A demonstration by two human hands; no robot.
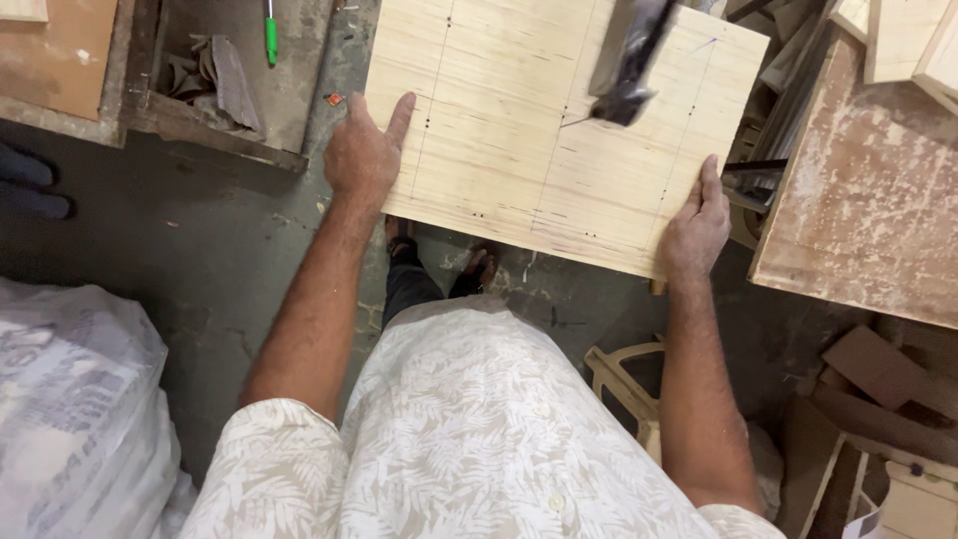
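Overhead, blurred tool [627, 60] above plywood panel [559, 130]

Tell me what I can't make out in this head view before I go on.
- Dark tool over the board: blurred, top cut off by the frame edge.
- Board's far edge: beyond the frame.
- Left hand and right hand: fingers hidden under the board.
- Small marks on the board: too small to read.

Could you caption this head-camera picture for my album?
Both hands, left and right, hold a pale rectangular pencil-marked plywood board at its edges.
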